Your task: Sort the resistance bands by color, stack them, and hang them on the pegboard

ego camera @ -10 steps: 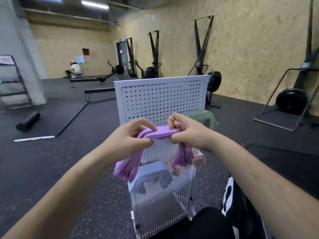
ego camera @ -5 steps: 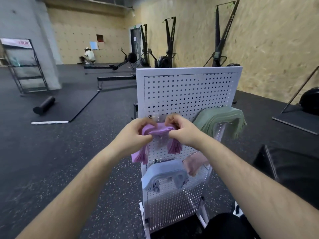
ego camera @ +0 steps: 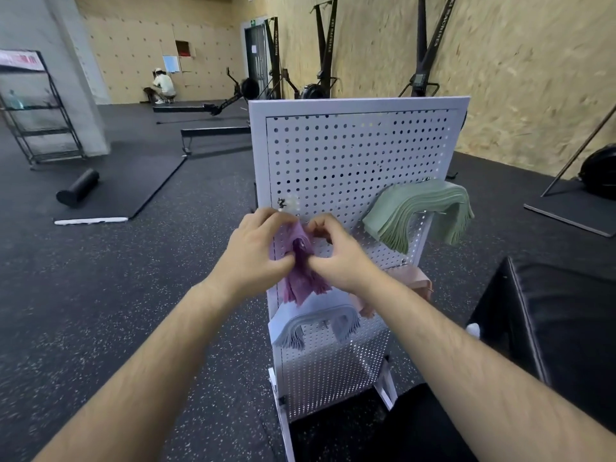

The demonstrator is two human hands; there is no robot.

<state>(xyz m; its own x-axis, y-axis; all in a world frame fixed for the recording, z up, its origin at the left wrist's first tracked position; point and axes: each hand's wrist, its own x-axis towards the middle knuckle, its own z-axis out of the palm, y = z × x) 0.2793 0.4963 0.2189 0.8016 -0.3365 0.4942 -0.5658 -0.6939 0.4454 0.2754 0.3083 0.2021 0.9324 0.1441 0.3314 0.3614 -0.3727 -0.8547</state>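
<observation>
A white pegboard [ego camera: 350,151] stands on the gym floor in front of me. Both hands hold a stack of purple resistance bands [ego camera: 300,261] against its left side, folded so the ends hang down. My left hand [ego camera: 256,248] grips the stack from the left, and my right hand [ego camera: 336,258] pinches it from the right. A green stack [ego camera: 420,208] hangs on a peg at the upper right. A pink stack [ego camera: 413,278] hangs below it, partly hidden by my right arm. A pale blue stack [ego camera: 316,323] hangs at the lower left.
A black padded box [ego camera: 550,328] sits close on the right. A black foam roller [ego camera: 78,186] and a floor mat [ego camera: 133,181] lie to the left, with a metal shelf rack [ego camera: 36,108] behind. Exercise machines line the wooden wall; a person crouches far back.
My hands have pushed the purple stack closer together and up against the pegboard; it was spread flat between them and now hangs folded. My view has moved nearer the board.
</observation>
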